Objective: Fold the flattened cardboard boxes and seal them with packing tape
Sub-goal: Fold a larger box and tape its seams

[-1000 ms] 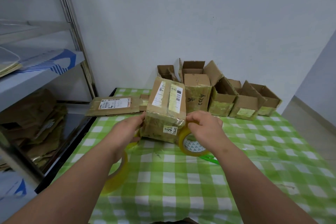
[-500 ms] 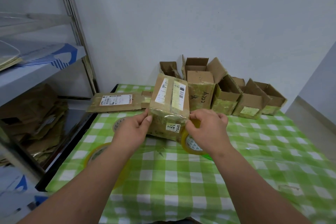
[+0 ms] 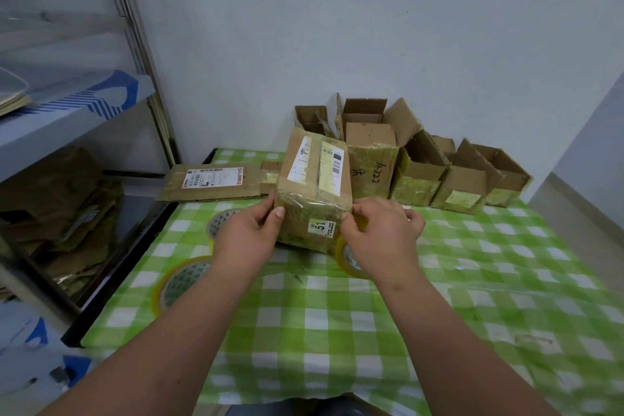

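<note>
Nearest me, my left hand [image 3: 248, 240] grips the near left corner of the cardboard box [image 3: 314, 189], thumb on the front face and fingers curled round the side. My right hand [image 3: 381, 236] pinches at the box's right edge, fingers bent, with a tape roll [image 3: 347, 258] tucked under the palm; I judge it is pulling tape across the front, though the strip itself is too clear to make out. The box sits on the checked tablecloth [image 3: 337, 331], tilted back off its near edge.

The risk I see: with the box propped on one edge and both hands at its front, it could tip backwards or twist, leaving the tape creased or off the seam. The roll could also slip loose and roll away.

My left forearm partly covers two spare tape rolls [image 3: 182, 280]. Most of the held roll is hidden by my hand, and the box's underside is out of sight. Farther back, a flattened box [image 3: 212, 182] lies beside it, and a row of folded boxes [image 3: 439, 172] stands against the wall, their bottoms unseen.
</note>
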The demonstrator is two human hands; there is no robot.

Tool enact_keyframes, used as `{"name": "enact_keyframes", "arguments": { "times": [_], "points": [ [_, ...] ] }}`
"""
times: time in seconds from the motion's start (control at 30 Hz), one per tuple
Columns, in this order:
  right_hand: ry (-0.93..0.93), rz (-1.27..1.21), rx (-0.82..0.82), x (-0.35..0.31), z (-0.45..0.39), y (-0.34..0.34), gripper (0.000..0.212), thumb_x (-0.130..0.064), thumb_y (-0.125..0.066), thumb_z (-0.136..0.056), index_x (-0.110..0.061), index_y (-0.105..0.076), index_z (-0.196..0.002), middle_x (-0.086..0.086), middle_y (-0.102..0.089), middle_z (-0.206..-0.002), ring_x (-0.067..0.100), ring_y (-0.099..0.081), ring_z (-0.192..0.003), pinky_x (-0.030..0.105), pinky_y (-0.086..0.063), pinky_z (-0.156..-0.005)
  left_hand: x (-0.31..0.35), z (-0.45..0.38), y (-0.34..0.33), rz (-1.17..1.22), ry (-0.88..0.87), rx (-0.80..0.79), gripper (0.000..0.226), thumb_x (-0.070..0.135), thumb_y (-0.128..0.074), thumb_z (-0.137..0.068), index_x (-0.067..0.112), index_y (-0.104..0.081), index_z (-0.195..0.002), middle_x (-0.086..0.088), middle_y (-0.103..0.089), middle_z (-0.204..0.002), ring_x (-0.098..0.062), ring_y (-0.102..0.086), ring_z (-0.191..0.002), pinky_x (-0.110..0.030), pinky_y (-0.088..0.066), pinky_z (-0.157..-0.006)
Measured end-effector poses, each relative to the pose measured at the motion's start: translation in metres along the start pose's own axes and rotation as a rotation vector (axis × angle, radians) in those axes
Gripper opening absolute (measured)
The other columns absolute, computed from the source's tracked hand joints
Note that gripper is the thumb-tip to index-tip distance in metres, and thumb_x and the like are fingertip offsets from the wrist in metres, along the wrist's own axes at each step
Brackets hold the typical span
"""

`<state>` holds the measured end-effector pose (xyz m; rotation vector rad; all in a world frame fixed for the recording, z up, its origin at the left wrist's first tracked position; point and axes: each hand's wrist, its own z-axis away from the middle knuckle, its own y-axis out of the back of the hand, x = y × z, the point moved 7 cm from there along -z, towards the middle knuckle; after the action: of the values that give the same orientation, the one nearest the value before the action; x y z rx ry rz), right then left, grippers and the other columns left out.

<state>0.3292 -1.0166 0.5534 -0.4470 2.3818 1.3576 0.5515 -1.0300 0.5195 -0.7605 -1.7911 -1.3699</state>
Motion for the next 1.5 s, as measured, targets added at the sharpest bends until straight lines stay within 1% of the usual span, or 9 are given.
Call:
{"name": "enact_keyframes", "arguments": {
  "times": [0.13,0.27,0.47,0.67,0.8,0.93,1.1,1.33,1.5],
  "points": [
    [-0.011,-0.009,0.004,-0.001,0.003,0.000,0.017,-0.037,-0.055,-0.090,-0.029,-0.069,-0.086,-0.018,-0.061,-0.099,0.010,-0.050,-0.106,0.034,-0.013,-0.096,0.006,-0.003,0.000,-0.006,0.014,-0.101,0.031,0.040,-0.056,-0.095,0.035,-0.062,-0.125,0.014,-0.070,-0.115,-0.009,-0.064,-0.109,-0.030,-0.049,-0.090],
    [0.009,-0.033,-0.022,0.000,0.000,0.000,0.024,-0.039,-0.049,-0.085,-0.027,-0.068,-0.082,-0.018,-0.056,-0.094,0.008,-0.046,-0.099,0.031,-0.013,-0.093,0.009,-0.010,0.008,0.087,0.089,-0.241,0.035,0.050,-0.042,-0.084,0.041,-0.065,-0.109,0.006,-0.069,-0.112,-0.022,-0.061,-0.113,-0.044,-0.045,-0.102],
    [0.006,-0.032,-0.003,0.001,0.000,-0.001,0.021,-0.040,-0.055,-0.089,-0.026,-0.064,-0.076,-0.016,-0.058,-0.089,0.007,-0.043,-0.092,0.031,-0.013,-0.091,0.010,-0.004,0.011,-0.016,0.010,-0.152,0.031,0.052,-0.047,-0.098,0.036,-0.065,-0.118,0.014,-0.070,-0.109,-0.018,-0.059,-0.115,-0.050,-0.035,-0.110],
    [0.019,-0.024,0.014,0.000,0.002,0.000,0.023,-0.043,-0.055,-0.089,-0.026,-0.065,-0.077,-0.016,-0.059,-0.090,0.007,-0.044,-0.093,0.027,-0.011,-0.085,0.012,0.000,0.007,0.061,0.055,-0.078,0.044,0.058,-0.058,-0.089,0.026,-0.070,-0.117,0.011,-0.073,-0.104,-0.007,-0.066,-0.100,-0.032,-0.051,-0.092],
    [0.024,-0.063,0.000,0.001,0.002,0.001,0.031,-0.047,-0.047,-0.084,-0.024,-0.067,-0.078,-0.016,-0.057,-0.090,0.008,-0.044,-0.093,0.025,-0.010,-0.084,0.011,-0.001,0.008,0.078,0.065,-0.098,0.041,0.056,-0.060,-0.089,0.028,-0.070,-0.117,0.010,-0.074,-0.104,-0.008,-0.066,-0.100,-0.034,-0.051,-0.093],
    [-0.010,-0.068,0.015,0.001,0.000,0.001,0.044,-0.059,-0.043,-0.087,-0.023,-0.065,-0.074,-0.014,-0.060,-0.087,0.009,-0.045,-0.092,0.030,-0.015,-0.088,0.003,-0.002,0.008,0.153,0.137,-0.258,0.031,0.043,-0.057,-0.090,0.038,-0.069,-0.118,0.016,-0.071,-0.113,-0.008,-0.063,-0.111,-0.043,-0.048,-0.103],
    [-0.026,-0.027,-0.003,0.001,0.000,-0.003,0.047,-0.067,-0.045,-0.087,-0.026,-0.065,-0.076,-0.015,-0.058,-0.086,0.008,-0.044,-0.093,0.035,-0.019,-0.088,0.014,0.000,0.013,0.091,0.144,-0.213,0.072,0.085,-0.046,-0.072,0.034,-0.069,-0.116,0.008,-0.069,-0.118,-0.019,-0.061,-0.113,-0.047,-0.047,-0.102],
    [0.053,-0.055,-0.037,0.004,0.000,0.000,0.031,-0.054,-0.059,-0.090,-0.025,-0.068,-0.082,-0.017,-0.057,-0.095,0.007,-0.041,-0.096,0.028,-0.014,-0.083,0.018,-0.002,0.013,0.009,0.097,-0.090,0.041,0.067,-0.056,-0.085,0.036,-0.072,-0.108,0.006,-0.073,-0.106,-0.020,-0.062,-0.108,-0.045,-0.047,-0.101],
    [0.098,-0.063,-0.070,0.006,0.000,0.000,0.020,-0.042,-0.060,-0.093,-0.025,-0.069,-0.086,-0.013,-0.064,-0.104,0.014,-0.050,-0.107,0.030,-0.016,-0.089,0.018,-0.005,0.010,-0.045,0.051,-0.107,0.044,0.066,-0.050,-0.088,0.034,-0.072,-0.110,0.002,-0.074,-0.103,-0.021,-0.064,-0.103,-0.046,-0.047,-0.099]
  ]
}}
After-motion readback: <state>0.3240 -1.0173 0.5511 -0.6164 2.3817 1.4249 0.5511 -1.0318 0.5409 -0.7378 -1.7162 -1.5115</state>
